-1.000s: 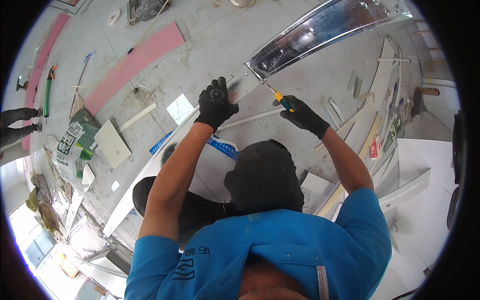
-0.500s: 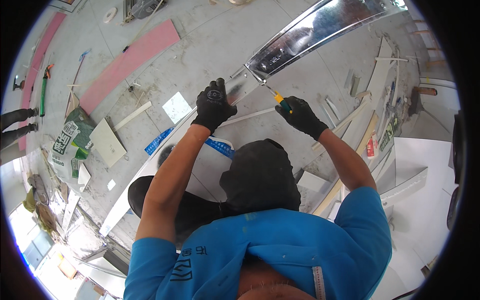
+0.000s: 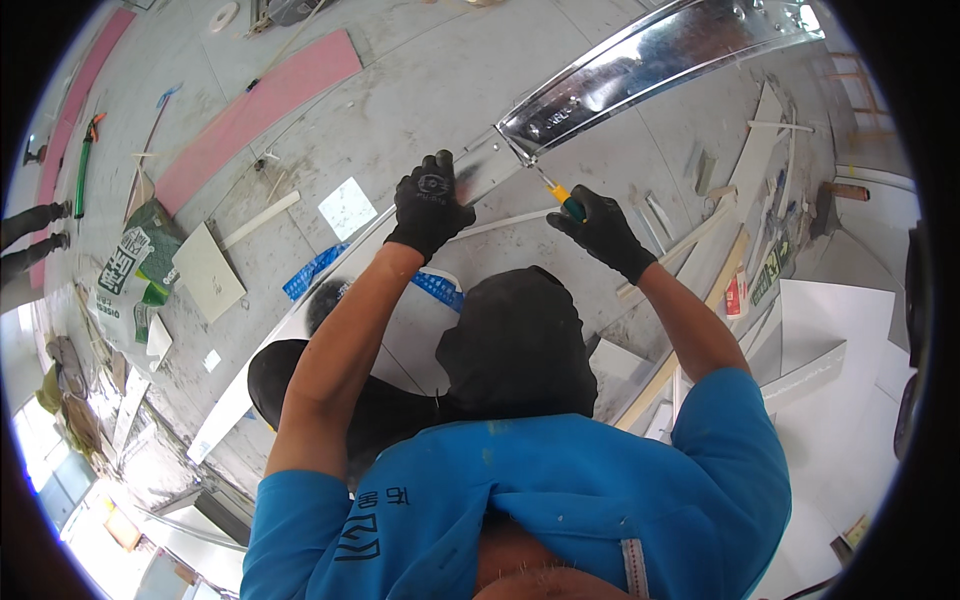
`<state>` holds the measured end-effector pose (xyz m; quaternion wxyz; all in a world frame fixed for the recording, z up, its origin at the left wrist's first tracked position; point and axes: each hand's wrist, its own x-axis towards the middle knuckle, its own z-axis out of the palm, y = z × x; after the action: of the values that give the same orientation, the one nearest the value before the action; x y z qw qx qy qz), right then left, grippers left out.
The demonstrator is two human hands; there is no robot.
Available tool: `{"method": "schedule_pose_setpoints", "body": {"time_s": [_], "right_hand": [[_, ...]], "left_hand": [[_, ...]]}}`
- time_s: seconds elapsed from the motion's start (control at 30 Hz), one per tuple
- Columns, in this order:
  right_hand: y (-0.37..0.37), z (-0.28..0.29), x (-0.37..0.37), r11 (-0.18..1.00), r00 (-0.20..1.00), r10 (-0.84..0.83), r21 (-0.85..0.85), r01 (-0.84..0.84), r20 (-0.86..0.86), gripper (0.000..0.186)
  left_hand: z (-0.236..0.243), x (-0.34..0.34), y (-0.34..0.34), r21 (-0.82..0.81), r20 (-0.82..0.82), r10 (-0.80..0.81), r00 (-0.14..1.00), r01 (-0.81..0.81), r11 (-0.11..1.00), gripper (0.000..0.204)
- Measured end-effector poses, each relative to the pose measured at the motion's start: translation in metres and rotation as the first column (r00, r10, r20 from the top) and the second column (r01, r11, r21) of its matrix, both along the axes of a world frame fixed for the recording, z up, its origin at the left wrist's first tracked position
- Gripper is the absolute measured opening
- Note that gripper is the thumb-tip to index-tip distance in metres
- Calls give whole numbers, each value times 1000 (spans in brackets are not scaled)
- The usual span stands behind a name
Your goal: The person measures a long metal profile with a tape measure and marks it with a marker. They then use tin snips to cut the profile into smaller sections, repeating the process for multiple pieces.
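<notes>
My left hand (image 3: 428,205), in a black glove, presses on and grips a long pale metal strip (image 3: 488,162) that runs diagonally to the lower left. A shiny, bent metal channel (image 3: 640,75) meets its upper end. My gloved right hand (image 3: 600,228) holds a yellow-and-green handled tool (image 3: 565,198) whose shaft reaches the channel's lower corner; the exact tip is too small to tell. My dark-clad knees (image 3: 510,340) sit beside the strip, below my hands.
Around me on the grey floor (image 3: 420,100) lie pink boards (image 3: 265,105), a green tool (image 3: 82,170), a printed sack (image 3: 135,275), blue patterned material (image 3: 315,272), and, rightward, several offcut strips (image 3: 755,150). Another person's legs (image 3: 30,240) show at the far left.
My right hand has shifted slightly on the tool, its thumb and fingers a bit differently placed. The floor items appear slightly further left as the view moves. My left hand stays on the strip.
</notes>
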<state>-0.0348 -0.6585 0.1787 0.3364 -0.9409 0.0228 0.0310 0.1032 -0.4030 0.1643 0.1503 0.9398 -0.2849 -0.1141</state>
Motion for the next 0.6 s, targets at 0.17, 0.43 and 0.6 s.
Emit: {"method": "schedule_pose_setpoints", "body": {"time_s": [0.17,0.43,0.6], "right_hand": [[14,6,-5,978,985,-165,121,171,-60,37],[0,-8,4,999,998,44,-16,-44,-38,30],[-8,-29,7,999,999,33,-19,-34,-32,27]], "left_hand": [[-4,-3,5,-14,5,-3,1000,3,1000,71],[0,0,0,-35,-9,-1,1000,1,999,70],[-12,0,-5,-38,-69,17,997,-20,999,82]]}}
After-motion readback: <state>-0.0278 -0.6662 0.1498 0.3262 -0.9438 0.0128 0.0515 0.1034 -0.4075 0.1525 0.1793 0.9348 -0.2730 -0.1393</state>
